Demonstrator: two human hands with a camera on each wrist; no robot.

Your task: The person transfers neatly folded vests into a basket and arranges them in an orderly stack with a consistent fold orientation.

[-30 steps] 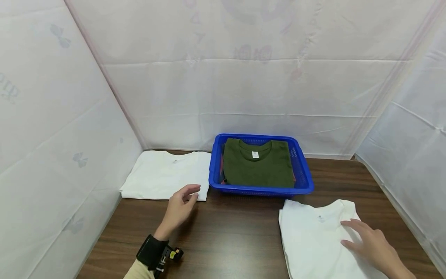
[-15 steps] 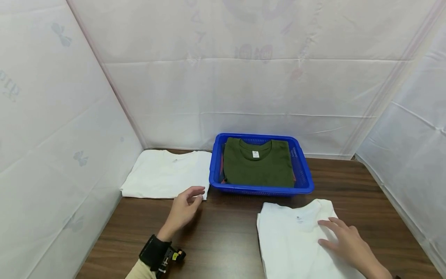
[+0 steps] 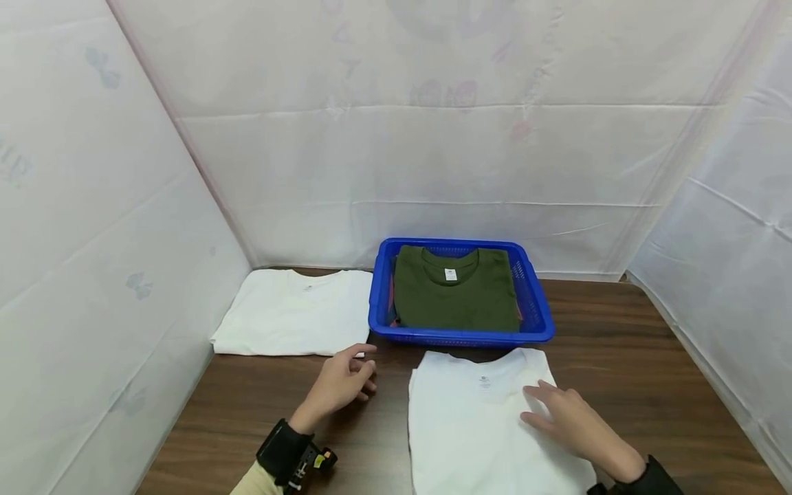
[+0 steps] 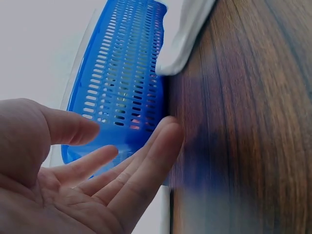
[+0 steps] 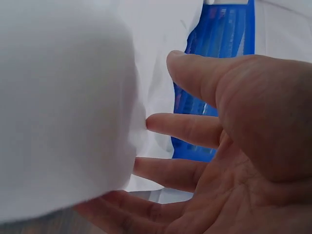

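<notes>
Resting flat, right hand point(image 3: 566, 421) presses white shirt point(image 3: 476, 419); left hand point(image 3: 343, 381) hovers.

I see a dark brown wooden table point(image 3: 619, 344) with a lengthwise grain, closed in on three sides by white fabric sheeting point(image 3: 433, 137). The sheeting shows fold creases and faint pink and grey prints. Soft, even light falls across the whole space, with only weak shadows.

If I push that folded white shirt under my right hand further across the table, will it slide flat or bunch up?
The folded white shirt is soft cloth, so it probably bunches if pushed from one edge. The right hand lies flat on it, which likely helps it slide whole over the smooth table. It looks light.
</notes>
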